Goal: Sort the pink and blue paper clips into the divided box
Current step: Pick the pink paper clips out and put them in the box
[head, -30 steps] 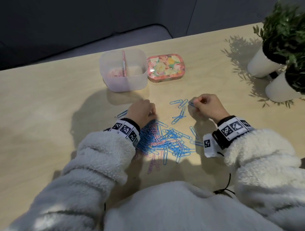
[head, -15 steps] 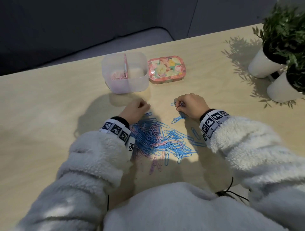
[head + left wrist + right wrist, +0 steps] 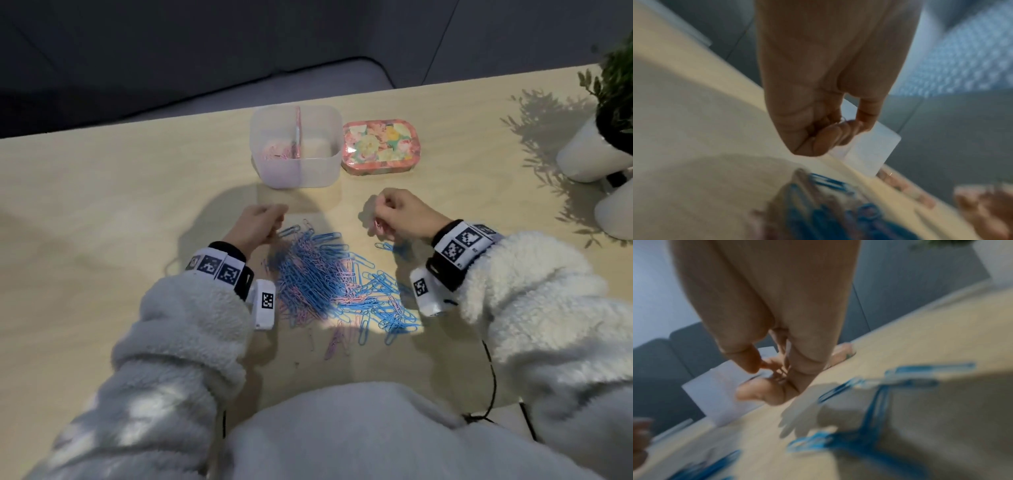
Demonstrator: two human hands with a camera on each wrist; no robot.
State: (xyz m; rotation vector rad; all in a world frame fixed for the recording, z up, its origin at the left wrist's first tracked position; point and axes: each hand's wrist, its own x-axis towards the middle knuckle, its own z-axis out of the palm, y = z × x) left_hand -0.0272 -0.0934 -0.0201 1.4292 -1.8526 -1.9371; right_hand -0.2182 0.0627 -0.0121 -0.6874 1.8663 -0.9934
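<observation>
A mixed pile of blue and pink paper clips [image 3: 329, 277] lies on the table between my wrists. The translucent divided box [image 3: 322, 168] stands just beyond it, with pink clips [image 3: 275, 152] in its left compartment. My left hand [image 3: 278, 213] hovers at the pile's far left corner with its fingers curled; in the left wrist view the left hand [image 3: 840, 129] pinches a thin clip whose colour I cannot tell. My right hand [image 3: 376, 221] is raised at the pile's far right, fingers curled round pink clips [image 3: 377, 224]. The right wrist view is blurred but shows the right hand [image 3: 774, 373] with thin wire among its fingers.
A flowered tin [image 3: 378, 145] sits right of the box. Two white plant pots [image 3: 589, 154] [image 3: 616, 212] stand at the table's right edge. A few loose blue clips [image 3: 394, 248] lie under my right hand. The table's far edge runs just behind the box.
My right hand has left the loose blue clips and risen, now nearer the box. My left hand has drawn off the pile to its far left corner.
</observation>
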